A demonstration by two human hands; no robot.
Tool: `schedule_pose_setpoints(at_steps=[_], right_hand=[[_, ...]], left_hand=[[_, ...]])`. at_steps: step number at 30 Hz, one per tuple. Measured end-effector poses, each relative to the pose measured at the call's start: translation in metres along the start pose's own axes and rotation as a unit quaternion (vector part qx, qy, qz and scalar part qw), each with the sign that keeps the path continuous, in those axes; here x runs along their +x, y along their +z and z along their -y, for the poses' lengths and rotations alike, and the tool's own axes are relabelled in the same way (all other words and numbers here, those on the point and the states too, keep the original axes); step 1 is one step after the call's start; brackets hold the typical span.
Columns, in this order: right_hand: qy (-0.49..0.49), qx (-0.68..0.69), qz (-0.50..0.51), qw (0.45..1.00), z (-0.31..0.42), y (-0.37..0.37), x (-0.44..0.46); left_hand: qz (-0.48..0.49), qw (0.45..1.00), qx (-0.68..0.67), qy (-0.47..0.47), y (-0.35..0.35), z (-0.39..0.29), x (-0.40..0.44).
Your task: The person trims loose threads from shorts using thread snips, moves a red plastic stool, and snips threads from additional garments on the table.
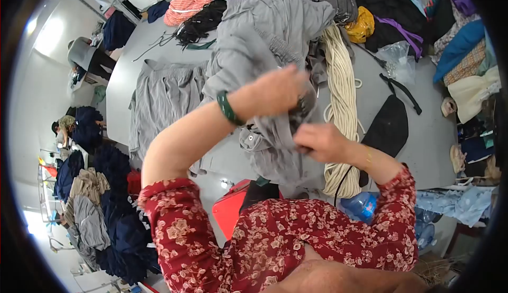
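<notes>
A grey garment (278,139) hangs between my two hands, partly smeared by motion. My left hand (280,89), on the arm with a dark green bracelet, is closed on its upper part. Lower and to the right, my right hand (321,142) pinches the garment's edge with curled fingers. Behind them a heap of grey garments (264,18) lies on the grey table (124,76). Another pair of grey elastic-waist shorts (166,89) is spread flat at the left.
A bundle of cream cord (341,81) lies right of my hands, beside a black cloth piece (389,126). A water bottle (361,206) and a red object (230,205) are near my body. Two people (87,55) are at the far left, among dark clothing piles.
</notes>
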State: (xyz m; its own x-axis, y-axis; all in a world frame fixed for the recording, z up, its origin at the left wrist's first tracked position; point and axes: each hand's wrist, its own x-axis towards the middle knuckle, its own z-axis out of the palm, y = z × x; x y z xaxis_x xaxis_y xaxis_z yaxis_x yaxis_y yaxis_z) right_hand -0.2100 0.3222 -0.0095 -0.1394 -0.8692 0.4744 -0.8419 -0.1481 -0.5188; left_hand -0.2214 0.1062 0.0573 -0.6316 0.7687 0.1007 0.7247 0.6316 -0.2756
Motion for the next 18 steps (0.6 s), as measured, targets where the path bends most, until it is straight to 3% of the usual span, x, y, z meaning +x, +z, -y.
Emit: schedule_pose_setpoints(at_steps=[3,5,7,8,11,13,18], right_hand=[[0.046,0.019,0.084,0.995,0.039,-0.048,-0.029],[0.099,0.011,0.084,0.991,0.052,-0.081,-0.048],[0.146,-0.010,0.050,0.988,0.066,-0.108,-0.058],[0.157,-0.031,0.038,0.986,0.068,-0.110,-0.062],[0.164,-0.112,0.014,0.980,0.053,-0.100,-0.069],[0.123,-0.199,-0.073,0.969,0.039,-0.090,-0.059],[0.031,-0.437,-0.258,0.861,0.040,-0.106,-0.022]], left_hand=[[0.160,0.976,-0.145,0.016,-0.022,-0.053,-0.038],[0.257,0.934,-0.246,-0.020,-0.042,-0.082,-0.072],[0.257,0.912,-0.311,-0.074,-0.057,-0.096,-0.099],[0.189,0.912,-0.349,-0.103,-0.061,-0.100,-0.111],[0.126,0.961,-0.183,-0.166,-0.062,-0.103,-0.119],[0.077,0.971,-0.071,-0.213,-0.062,-0.088,-0.119],[-0.162,0.931,0.210,-0.249,-0.123,-0.041,-0.091]])
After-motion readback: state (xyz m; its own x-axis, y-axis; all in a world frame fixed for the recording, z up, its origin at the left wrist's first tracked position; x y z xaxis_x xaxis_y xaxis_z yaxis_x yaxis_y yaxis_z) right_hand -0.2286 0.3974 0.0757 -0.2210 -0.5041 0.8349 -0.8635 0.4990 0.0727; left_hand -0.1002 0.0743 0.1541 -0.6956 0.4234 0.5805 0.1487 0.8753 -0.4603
